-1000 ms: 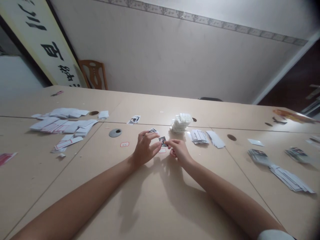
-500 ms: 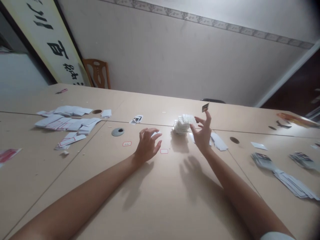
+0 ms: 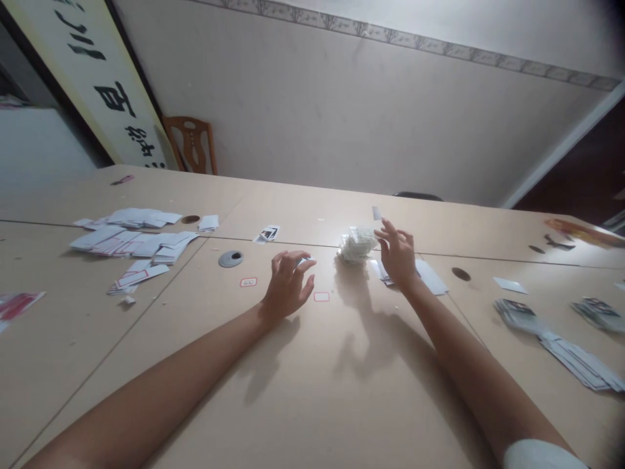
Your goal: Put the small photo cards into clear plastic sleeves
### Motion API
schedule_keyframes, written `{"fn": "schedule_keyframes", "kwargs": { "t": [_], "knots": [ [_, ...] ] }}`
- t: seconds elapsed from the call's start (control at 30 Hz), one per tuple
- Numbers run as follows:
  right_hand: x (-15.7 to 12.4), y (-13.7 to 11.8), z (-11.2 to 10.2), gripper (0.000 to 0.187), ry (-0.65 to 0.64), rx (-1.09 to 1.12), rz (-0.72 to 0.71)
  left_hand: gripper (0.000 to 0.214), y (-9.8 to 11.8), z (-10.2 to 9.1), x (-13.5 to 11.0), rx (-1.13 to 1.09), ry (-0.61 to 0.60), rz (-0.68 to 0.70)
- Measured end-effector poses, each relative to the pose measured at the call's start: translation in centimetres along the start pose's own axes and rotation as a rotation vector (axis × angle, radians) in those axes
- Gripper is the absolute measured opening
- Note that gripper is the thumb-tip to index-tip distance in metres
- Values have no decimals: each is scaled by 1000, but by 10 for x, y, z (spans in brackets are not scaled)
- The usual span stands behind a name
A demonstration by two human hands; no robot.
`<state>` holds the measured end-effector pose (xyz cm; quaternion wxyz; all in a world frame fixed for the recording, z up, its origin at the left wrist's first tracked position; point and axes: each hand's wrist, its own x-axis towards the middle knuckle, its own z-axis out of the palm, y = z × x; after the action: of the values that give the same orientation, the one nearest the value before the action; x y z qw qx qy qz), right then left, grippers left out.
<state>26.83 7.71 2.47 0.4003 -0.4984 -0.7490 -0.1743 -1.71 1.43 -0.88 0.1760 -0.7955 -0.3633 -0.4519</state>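
Observation:
My left hand (image 3: 289,284) hovers low over the table, fingers curled and thumb apart. A small pale thing (image 3: 303,261) shows between its fingers, mostly hidden by them. My right hand (image 3: 398,253) is raised, with a small pale card (image 3: 375,213) standing up at its fingertips. Just left of that hand is a stack of small clear, whitish pieces (image 3: 358,244). Beneath the right hand lie white cards (image 3: 432,278), partly covered by it. A small red-bordered label (image 3: 321,297) lies flat beside my left hand, and another red-bordered label (image 3: 249,282) is to its left.
White paper slips (image 3: 127,238) spread over the left side. Small photo cards (image 3: 267,234) lie near the table seam. On the right are a stack of cards (image 3: 516,314) and a fanned row of white slips (image 3: 579,361). A grey cable-hole cover (image 3: 230,258) sits left of centre.
My right hand has turned and shifted a little; the card at its fingertips has moved left and now shows a pale face instead of a dark picture. My left hand has hardly moved.

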Motion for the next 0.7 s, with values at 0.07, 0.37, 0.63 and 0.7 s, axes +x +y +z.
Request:
{"fn": "schedule_keyframes", "kwargs": {
  "t": [0.07,0.37,0.63,0.7],
  "knots": [
    [2,-6,-5,42,81,59,21,40,0,0,0,7,-5,4],
    [-18,-96,-24,57,6,743,393,37,-5,2,0,-71,-54,7],
    [-43,-126,7,62,-72,1208,826,32,4,-6,5,-151,-198,-24],
    [-46,-129,9,63,-62,1248,865,34,6,-5,4,-119,-227,-40]
  ]
}}
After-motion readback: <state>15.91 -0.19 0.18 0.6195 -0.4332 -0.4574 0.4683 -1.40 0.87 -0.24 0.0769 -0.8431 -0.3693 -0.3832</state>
